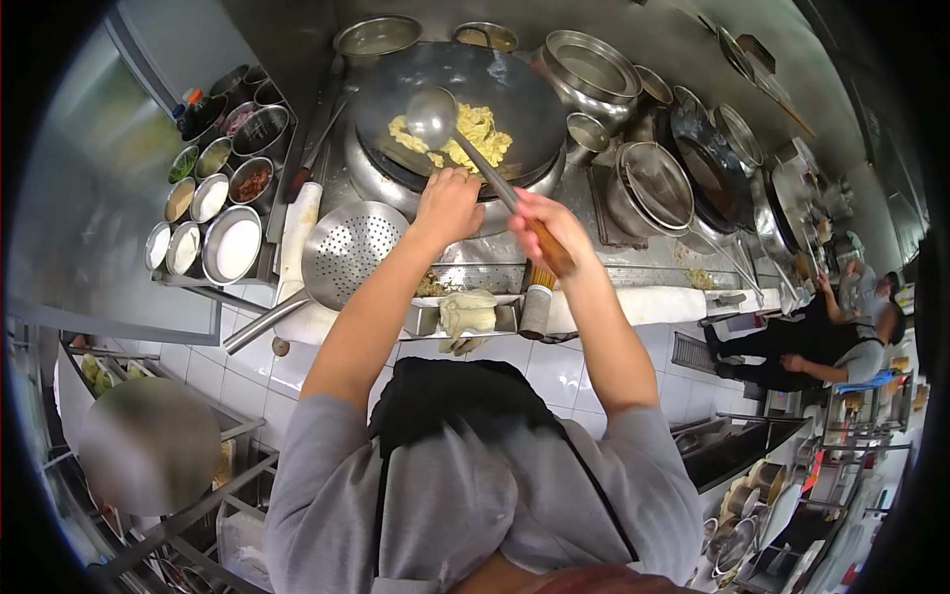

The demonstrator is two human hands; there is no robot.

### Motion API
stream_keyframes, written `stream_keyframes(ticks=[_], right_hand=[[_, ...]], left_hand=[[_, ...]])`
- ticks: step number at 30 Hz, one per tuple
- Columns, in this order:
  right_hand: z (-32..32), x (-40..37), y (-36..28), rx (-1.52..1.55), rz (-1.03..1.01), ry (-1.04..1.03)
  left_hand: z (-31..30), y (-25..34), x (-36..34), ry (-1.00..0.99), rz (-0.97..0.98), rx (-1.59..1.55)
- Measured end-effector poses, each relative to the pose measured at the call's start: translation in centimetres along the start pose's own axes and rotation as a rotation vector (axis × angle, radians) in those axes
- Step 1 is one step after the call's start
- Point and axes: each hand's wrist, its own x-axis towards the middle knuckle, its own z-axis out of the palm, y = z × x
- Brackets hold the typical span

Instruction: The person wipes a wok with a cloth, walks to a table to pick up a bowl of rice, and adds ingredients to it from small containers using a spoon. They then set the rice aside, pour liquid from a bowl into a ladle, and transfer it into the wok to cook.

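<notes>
My right hand is closed around the wooden handle of a long steel ladle. The ladle's bowl is inside a large dark wok, over pieces of yellow scrambled egg. At the wok's near rim, my left hand is closed, its fingers bent over the edge; the exact grip underneath is hidden. A perforated steel strainer lies to the left of my left forearm. Below my hands, a folded pale cloth sits in a small metal tray, beside a bamboo brush.
Steel bowls of ingredients, including a white-filled one, crowd the left side. Pots and a sieve stand behind and right of the wok. A rolled white cloth lines the front edge. Other people stand far right.
</notes>
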Motion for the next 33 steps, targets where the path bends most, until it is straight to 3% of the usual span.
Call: stream_keyframes(ticks=[3, 5, 9, 11, 15, 17, 20, 23, 26, 27, 30, 33], right_hand=[[0.2, -3.9, -0.9, -0.255, -0.071, 0.227], [-1.8, -2.9, -0.9, -0.314, -0.170, 0.224], [0.8, -6.4, -2.1, -0.474, -0.269, 0.369], [1.8, -8.1, -3.1, -0.564, -0.279, 0.359], [3.6, -11.1, -2.6, -0.628, -0.265, 0.330], [4.1, -12.4, -2.7, -0.693, -0.289, 0.306], [5.9, -13.7, -4.8, -0.739, -0.183, 0.290], [6.4, -14.1, -5.4, -0.737, -0.056, 0.212], [6.2, -15.1, -8.1, -0.789, 0.005, 0.169], [6.3, -15.5, -9.2, -0.812, 0.051, 0.171], [6.3, -13.4, -9.4, -0.900, 0.113, 0.192], [3.8, -5.8, -7.5, -0.962, -0.019, 0.209]], left_hand=[[1.9, -1.5, 1.2, -0.142, -0.042, -0.027], [1.7, -1.0, 0.8, -0.140, -0.053, -0.010], [-6.0, 4.6, 2.2, -0.173, -0.069, 0.088], [-9.1, 7.0, 1.3, -0.178, -0.012, 0.087], [-7.6, 3.5, 2.3, -0.185, -0.118, 0.056], [-7.3, 3.4, 1.5, -0.284, -0.102, 0.094], [-10.7, 7.0, 0.5, -0.182, 0.021, 0.144], [-8.9, 3.8, 2.3, -0.205, -0.072, 0.069], [-10.8, 4.7, 0.9, -0.256, 0.051, 0.125], [-11.8, 5.7, 0.3, -0.188, 0.108, 0.096], [-10.8, 5.3, 1.9, -0.116, 0.062, 0.081], [-2.7, 1.9, 0.5, 0.000, 0.018, 0.094]])
